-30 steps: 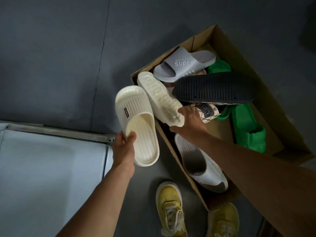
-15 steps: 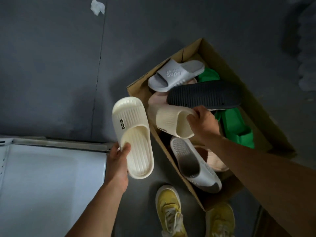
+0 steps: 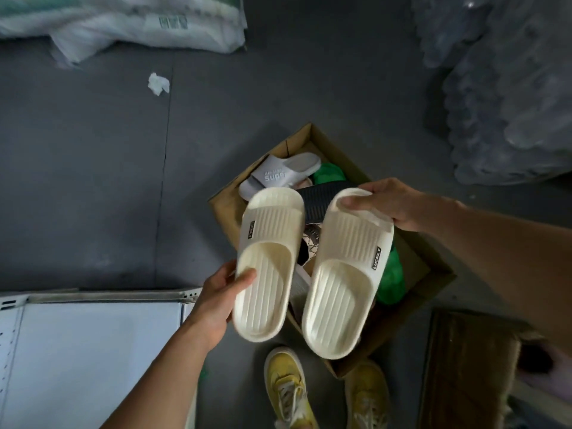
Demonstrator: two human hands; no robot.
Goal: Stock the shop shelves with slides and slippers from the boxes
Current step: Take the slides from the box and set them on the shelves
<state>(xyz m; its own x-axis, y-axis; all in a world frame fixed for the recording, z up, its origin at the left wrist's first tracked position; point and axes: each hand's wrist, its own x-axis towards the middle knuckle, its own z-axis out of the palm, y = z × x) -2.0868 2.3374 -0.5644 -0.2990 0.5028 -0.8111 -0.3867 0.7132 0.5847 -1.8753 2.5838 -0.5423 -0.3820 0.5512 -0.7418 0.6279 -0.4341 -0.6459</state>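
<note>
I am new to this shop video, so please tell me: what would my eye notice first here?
First, the two cream slides in the middle: the left hand grips the left slide by its heel side, the right hand pinches the right slide at its toe. Under them lies an open box of mixed slippers, with yellow shoes below.

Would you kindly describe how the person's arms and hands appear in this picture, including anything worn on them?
Both forearms are bare as far as the frame shows, with no sleeves visible. The left hand and right hand wear no gloves, and I see no rings, watch or bracelet on either wrist. The person's feet are in yellow lace-up sneakers.
</note>
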